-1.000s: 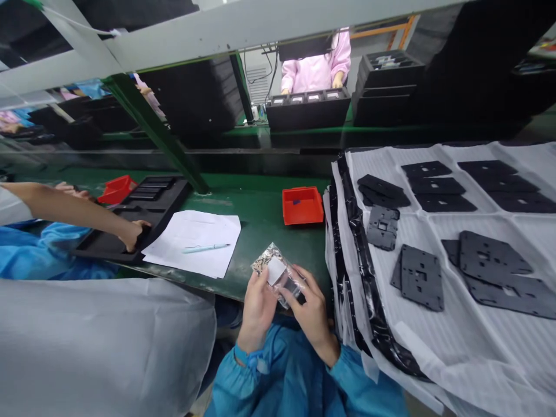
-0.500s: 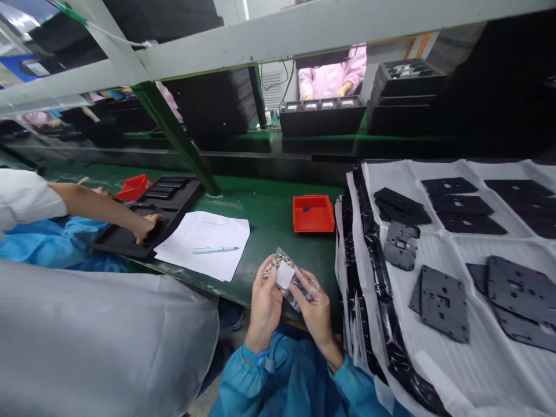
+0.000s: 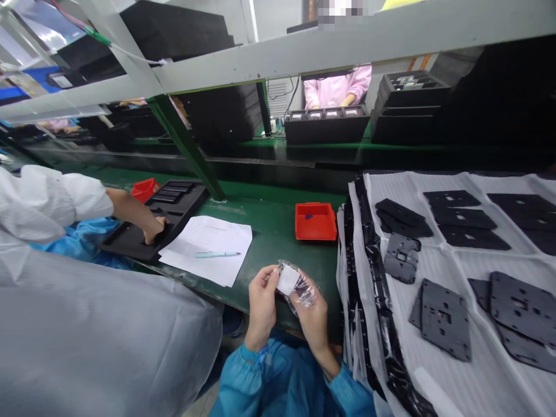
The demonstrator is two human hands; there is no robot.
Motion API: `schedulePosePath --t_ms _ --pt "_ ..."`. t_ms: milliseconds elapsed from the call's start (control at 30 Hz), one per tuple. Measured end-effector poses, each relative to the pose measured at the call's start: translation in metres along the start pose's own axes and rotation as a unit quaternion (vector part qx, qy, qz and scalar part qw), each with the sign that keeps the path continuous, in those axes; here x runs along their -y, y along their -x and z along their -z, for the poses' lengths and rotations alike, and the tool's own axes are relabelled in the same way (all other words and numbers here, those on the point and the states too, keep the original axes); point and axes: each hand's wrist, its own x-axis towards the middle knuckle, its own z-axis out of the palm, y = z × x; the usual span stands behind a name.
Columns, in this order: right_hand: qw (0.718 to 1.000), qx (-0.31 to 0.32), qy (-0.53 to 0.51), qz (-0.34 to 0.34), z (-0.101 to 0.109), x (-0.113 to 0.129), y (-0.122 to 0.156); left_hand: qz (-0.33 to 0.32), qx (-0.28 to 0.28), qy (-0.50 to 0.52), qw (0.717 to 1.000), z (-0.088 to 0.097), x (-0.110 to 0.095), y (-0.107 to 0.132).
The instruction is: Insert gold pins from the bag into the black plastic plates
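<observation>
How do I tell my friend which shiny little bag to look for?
Find the green workbench. By its front edge, right of the white papers, the left hand and right hand hold a small clear plastic bag with a white patch. Unlike the flat black sheets nearby, it is see-through.

Right hand (image 3: pixel 313 315) can pass over green workbench (image 3: pixel 278 255); red bin (image 3: pixel 315 222), wrapped sheet stack (image 3: pixel 367 289) obstruct rightward.

Clear bag (image 3: pixel 302 292) with white label (image 3: pixel 288 281), blue sleeves (image 3: pixel 237 373), green desk (image 3: pixel 273 255), red bin (image 3: pixel 315 222), white paper (image 3: pixel 204 249), black plates (image 3: pixel 445 319) on white striped sheet (image 3: pixel 460 385), pink smock (image 3: pixel 336 90) beyond.
</observation>
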Motion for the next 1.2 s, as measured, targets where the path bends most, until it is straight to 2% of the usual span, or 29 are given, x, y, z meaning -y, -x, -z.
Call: schedulePosePath --t_ms 67,267,500,600,767,867,967,1200 --pt "1.000 -0.010 0.001 0.009 0.000 0.000 0.000 -0.015 0.008 -0.029 0.999 0.002 -0.003 -0.001" --pt "0.999 -0.008 0.008 0.051 0.001 -0.004 0.000 -0.046 0.086 -0.175 0.980 0.007 -0.013 -0.007" --pt "0.997 0.006 0.036 0.074 0.001 -0.001 0.001 -0.050 0.111 -0.256 0.959 0.014 -0.022 -0.015" --pt "0.993 0.009 0.050 0.103 -0.002 -0.002 0.002 -0.045 0.128 -0.284 0.949 0.017 -0.025 -0.018" --pt "0.994 -0.005 0.038 0.102 -0.008 -0.007 0.001 -0.007 0.220 -0.324 0.920 0.024 -0.037 -0.023" --pt "0.995 0.000 0.034 0.090 -0.009 -0.006 0.000 -0.008 0.265 -0.345 0.900 0.027 -0.043 -0.025" --pt "0.996 0.003 0.037 0.079 -0.009 -0.002 -0.001 -0.014 0.252 -0.353 0.901 0.025 -0.041 -0.026" --pt "0.999 -0.014 0.039 0.028 -0.005 0.002 -0.001 -0.059 0.129 -0.317 0.938 0.010 -0.028 -0.022"
